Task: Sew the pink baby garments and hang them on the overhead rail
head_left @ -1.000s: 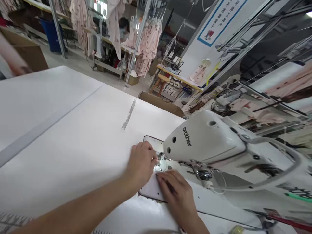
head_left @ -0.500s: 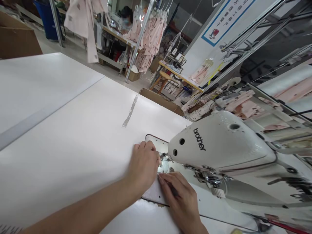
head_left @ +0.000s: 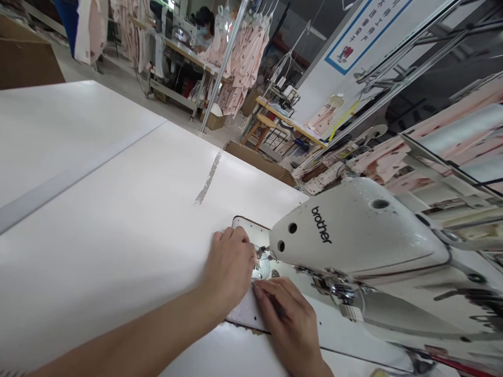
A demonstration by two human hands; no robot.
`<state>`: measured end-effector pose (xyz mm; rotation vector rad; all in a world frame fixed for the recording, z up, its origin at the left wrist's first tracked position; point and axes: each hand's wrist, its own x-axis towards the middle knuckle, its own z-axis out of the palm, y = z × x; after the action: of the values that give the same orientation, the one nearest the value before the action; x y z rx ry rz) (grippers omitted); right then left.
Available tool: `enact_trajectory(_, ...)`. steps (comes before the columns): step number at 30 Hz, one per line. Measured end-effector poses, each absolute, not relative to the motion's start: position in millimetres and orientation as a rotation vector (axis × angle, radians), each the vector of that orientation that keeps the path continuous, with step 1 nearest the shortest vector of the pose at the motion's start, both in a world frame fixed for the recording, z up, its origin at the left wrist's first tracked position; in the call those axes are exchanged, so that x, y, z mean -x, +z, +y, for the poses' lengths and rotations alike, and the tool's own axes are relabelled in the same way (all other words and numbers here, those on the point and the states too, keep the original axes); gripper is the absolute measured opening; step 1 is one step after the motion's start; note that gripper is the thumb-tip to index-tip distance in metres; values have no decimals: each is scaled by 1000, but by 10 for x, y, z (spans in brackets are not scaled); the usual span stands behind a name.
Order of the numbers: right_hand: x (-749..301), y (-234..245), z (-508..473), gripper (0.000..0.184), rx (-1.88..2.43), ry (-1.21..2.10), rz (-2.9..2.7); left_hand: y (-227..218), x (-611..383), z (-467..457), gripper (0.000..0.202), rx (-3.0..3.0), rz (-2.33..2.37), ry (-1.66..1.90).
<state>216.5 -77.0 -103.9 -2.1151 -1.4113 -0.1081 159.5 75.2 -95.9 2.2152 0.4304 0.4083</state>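
Note:
Both hands are at the needle area of a white Brother sewing machine (head_left: 353, 230). My left hand (head_left: 231, 262) is beside the presser foot, its fingers curled and their tips mostly hidden behind the hand. Close by on the near side, my right hand (head_left: 293, 317) has thumb and forefinger pinched together. Whatever lies between the fingers of either hand is too small or hidden to name. A shiny round plate (head_left: 262, 268) shows between the hands, under the needle. Around it, the machine bed (head_left: 245, 309) is set into the white table (head_left: 137, 209).
A worn grey strip (head_left: 208, 178) marks the tabletop beyond my left hand. Cardboard boxes (head_left: 259, 163) stand past the table's far edge. Farther back, a person (head_left: 204, 26) sits at another machine beside hanging pink garments (head_left: 247, 63). A metal pole (head_left: 223, 65) rises behind the table.
My hands stay almost in place at the needle. In the background, pink garments hanging beyond the table have shifted left. The view has moved very slightly.

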Motion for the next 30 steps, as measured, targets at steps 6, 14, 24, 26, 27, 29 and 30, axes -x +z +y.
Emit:
enact_trajectory(6, -2149, -1014, -747, 13, 2100, -142, -1419, -950, -1603, 746, 21, -2224, 426, 408)
enact_trajectory(14, -2150, -1000, -733, 13, 2093, -138, -1426, -930, -1601, 761, 21, -2231, 421, 378)
enact_trajectory(24, -2146, -1001, -745, 14, 2087, -144, -1428, -943, -1599, 755, 22, -2223, 424, 387)
enact_trajectory(26, -2146, -1002, -744, 14, 2098, -144, -1423, -947, -1602, 751, 22, -2226, 432, 394)
enact_trajectory(27, -2147, -1000, -740, 14, 2103, -143, -1425, -946, -1603, 749, 21, -2225, 437, 400)
enact_trajectory(29, -2150, -995, -726, 15, 2107, -150, -1440, -940, -1608, 744, 22, -2226, 442, 399)
enact_trajectory(30, -2150, -991, -720, 17, 2102, -163, -1456, -934, -1610, 742, 22, -2228, 446, 394)
